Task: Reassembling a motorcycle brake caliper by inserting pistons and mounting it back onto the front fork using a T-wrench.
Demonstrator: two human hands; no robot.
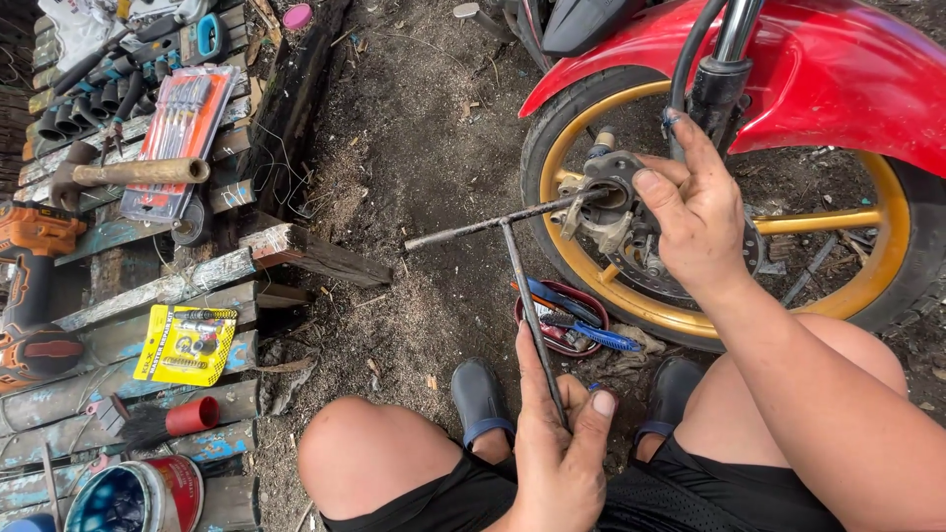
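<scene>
Left hand (560,433): closed around the long stem of a T-handle wrench (522,271), thumb laid along the shaft, low in the view between the knees.
T-handle wrench: dark steel, stem slanting up from the left hand to the crossbar – one end of the crossbar seated at the brake caliper, the other end sticking out free over the dirt.
Right hand (695,212): wrapped over the brake caliper (606,197), thumb pressed on its top edge, fingers curled behind it toward the fork.
Brake caliper: grey metal, held just in front of the yellow wheel rim (591,286), beside the brake disc (754,251).
Front wheel: black tyre (921,256) on the yellow rim, red mudguard (838,69) arching above, black fork leg (717,84) coming down to the right hand.
Ground below the wheel: small red tray (567,340) holding blue-handled tools (576,330), just beside the tyre.
Feet: dark shoes (480,399) planted on the dirt, either side of the left hand.
Left of the view – wooden planks (158,291) carrying a hammer (128,174), a carded set of screwdrivers (182,128), a yellow blister pack (187,345), a red-handled brush (168,421), an orange power tool (34,286) and an open tin (138,493).
</scene>
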